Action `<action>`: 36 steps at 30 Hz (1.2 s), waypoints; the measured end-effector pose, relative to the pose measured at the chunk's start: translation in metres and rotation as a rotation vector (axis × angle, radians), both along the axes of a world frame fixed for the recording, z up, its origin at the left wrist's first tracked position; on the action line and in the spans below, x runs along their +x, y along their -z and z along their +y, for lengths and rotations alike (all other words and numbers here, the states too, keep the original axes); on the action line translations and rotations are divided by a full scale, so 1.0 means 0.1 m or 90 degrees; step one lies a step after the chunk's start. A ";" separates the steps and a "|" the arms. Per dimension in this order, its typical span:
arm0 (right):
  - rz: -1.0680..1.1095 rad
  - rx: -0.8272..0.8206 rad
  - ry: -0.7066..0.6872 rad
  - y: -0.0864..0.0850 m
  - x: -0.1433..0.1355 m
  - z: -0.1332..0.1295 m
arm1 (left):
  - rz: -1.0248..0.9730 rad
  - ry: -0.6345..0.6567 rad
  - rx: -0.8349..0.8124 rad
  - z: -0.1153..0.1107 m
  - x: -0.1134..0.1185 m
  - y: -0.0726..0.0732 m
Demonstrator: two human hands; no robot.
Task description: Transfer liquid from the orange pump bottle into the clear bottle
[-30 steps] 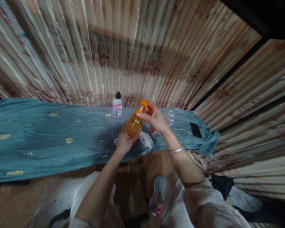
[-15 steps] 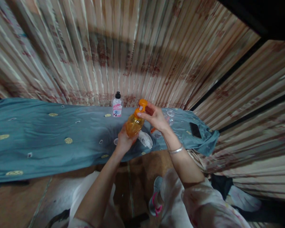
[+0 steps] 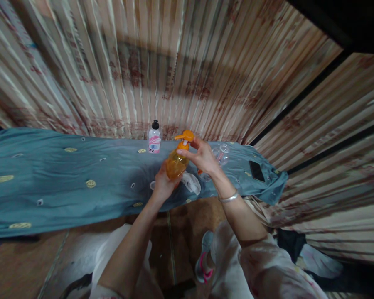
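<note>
An amber pump bottle (image 3: 176, 164) is held above the cloth, tilted a little to the right. Its orange pump head (image 3: 185, 136) has the spout pointing left. My left hand (image 3: 164, 183) is wrapped round the lower part of the bottle. At the neck, my right hand (image 3: 203, 155) grips the orange collar between thumb and fingers; a silver bangle is on that wrist. Below the bottle lies a crumpled white plastic wrapper (image 3: 191, 182). Clear plastic containers (image 3: 223, 154) stand behind the right hand, partly hidden.
A blue-green patterned cloth (image 3: 62, 174) covers the long narrow table. A clear bottle with a black cap and pink label (image 3: 154, 139) stands at the back. A black phone (image 3: 256, 171) lies at the right. Pleated curtains (image 3: 162, 66) hang close behind.
The orange pump head has turned so its spout now points left. My right hand has shifted slightly at the neck, while my left hand keeps its hold on the bottle.
</note>
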State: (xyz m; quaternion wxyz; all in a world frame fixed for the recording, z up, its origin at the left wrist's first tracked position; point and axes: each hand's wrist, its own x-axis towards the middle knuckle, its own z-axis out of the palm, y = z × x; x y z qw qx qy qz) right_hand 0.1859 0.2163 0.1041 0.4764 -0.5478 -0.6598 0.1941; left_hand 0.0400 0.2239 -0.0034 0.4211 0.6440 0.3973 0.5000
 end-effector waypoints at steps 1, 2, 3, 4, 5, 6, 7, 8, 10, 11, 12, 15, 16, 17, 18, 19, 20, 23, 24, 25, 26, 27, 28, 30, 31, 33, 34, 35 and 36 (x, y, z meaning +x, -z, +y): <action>-0.007 0.005 0.032 0.00 0.00 0.00 | 0.006 -0.002 -0.003 0.00 0.00 -0.01; -0.007 0.010 0.041 0.00 -0.01 0.00 | 0.011 -0.004 -0.008 0.00 -0.01 -0.02; -0.003 0.011 0.022 -0.01 -0.01 0.00 | 0.014 -0.004 -0.012 0.00 -0.01 -0.02; 0.002 0.010 -0.016 -0.01 -0.01 -0.01 | 0.014 -0.004 -0.013 0.00 -0.01 -0.02; 0.004 0.008 -0.053 -0.02 -0.01 -0.01 | 0.013 -0.003 -0.011 0.00 -0.01 -0.02; -0.001 0.004 -0.075 -0.02 -0.01 -0.02 | 0.012 -0.002 -0.005 0.01 -0.02 -0.01; -0.013 -0.001 -0.068 -0.03 -0.01 -0.03 | 0.013 0.000 0.002 0.01 -0.02 0.00; -0.028 -0.005 -0.035 -0.04 -0.02 -0.03 | 0.015 -0.001 0.010 0.01 -0.02 0.00; -0.054 -0.006 0.059 -0.06 -0.03 -0.05 | 0.023 -0.002 0.020 0.01 -0.01 0.01; -0.057 -0.002 0.086 -0.06 -0.03 -0.06 | 0.025 -0.003 0.020 0.01 -0.01 0.01; -0.052 0.003 0.085 -0.06 -0.03 -0.06 | 0.026 -0.004 0.020 0.01 -0.01 0.00; -0.013 0.012 -0.028 -0.04 -0.02 -0.04 | 0.034 -0.004 0.022 0.00 -0.02 -0.01; -0.003 0.009 -0.056 -0.04 -0.02 -0.04 | 0.039 -0.005 0.025 0.00 -0.02 -0.01; -0.002 0.003 -0.057 -0.03 -0.02 -0.03 | 0.043 -0.007 0.028 0.00 -0.02 -0.01; -0.007 -0.002 -0.032 -0.03 -0.02 -0.03 | 0.046 -0.008 0.029 0.00 -0.02 -0.01; -0.015 -0.004 0.008 -0.03 -0.02 -0.03 | 0.045 -0.009 0.026 0.00 -0.02 -0.01; -0.020 -0.004 0.045 -0.03 -0.03 -0.03 | 0.042 -0.010 0.021 0.00 -0.01 -0.01; -0.001 0.001 0.029 -0.02 -0.02 -0.03 | 0.028 -0.004 0.005 0.00 -0.01 -0.01; 0.010 -0.002 -0.012 -0.02 -0.01 -0.02 | 0.022 -0.001 0.004 0.00 -0.01 -0.01; 0.018 -0.006 -0.049 -0.01 -0.01 -0.02 | 0.017 0.000 0.004 0.00 0.00 -0.01; 0.020 -0.011 -0.071 0.00 0.00 -0.01 | 0.014 0.003 0.006 0.00 0.00 -0.01; 0.017 -0.015 -0.069 0.01 0.00 -0.01 | 0.012 0.004 0.007 0.00 0.00 -0.01; 0.011 -0.016 -0.044 0.02 0.00 -0.01 | 0.011 0.004 0.007 0.00 0.00 0.00; -0.006 -0.010 0.044 0.02 -0.02 -0.01 | 0.013 0.004 0.005 0.00 -0.01 0.00; -0.014 -0.007 0.081 0.02 -0.02 -0.02 | 0.014 0.004 0.004 0.00 -0.01 0.00; -0.011 0.000 0.084 0.02 -0.03 -0.02 | 0.012 0.003 0.001 0.00 -0.01 0.00; 0.000 0.000 0.047 0.02 -0.03 -0.02 | 0.010 0.003 0.000 0.00 -0.01 0.00; 0.013 -0.002 0.000 0.02 -0.02 -0.01 | 0.009 0.003 -0.001 0.00 -0.01 0.00; 0.024 -0.005 -0.041 0.02 -0.02 -0.01 | 0.009 0.003 -0.002 0.00 -0.01 0.00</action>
